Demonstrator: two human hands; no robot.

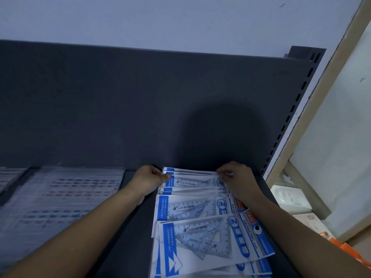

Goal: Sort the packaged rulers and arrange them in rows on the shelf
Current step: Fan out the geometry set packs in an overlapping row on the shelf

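Several blue-and-white packs of set squares (pixel 202 235) lie overlapped in a column on the dark shelf (pixel 130 223), running from its back panel toward me. At the far end, a small bundle of the same packs (pixel 192 180) stands against the back panel. My left hand (pixel 148 180) pinches that bundle's left edge with thumb and curled fingers. On the bundle's right edge my right hand (pixel 239 177) grips with bent fingers. Both forearms reach in from the bottom corners.
Clear packs of long rulers (pixel 60 199) lie in rows on the shelf's left half, with another stack (pixel 9 177) at the far left. A slotted upright (pixel 289 121) bounds the shelf's right. Beyond it are white boxes (pixel 289 195) and orange packaging (pixel 345 249) lower down.
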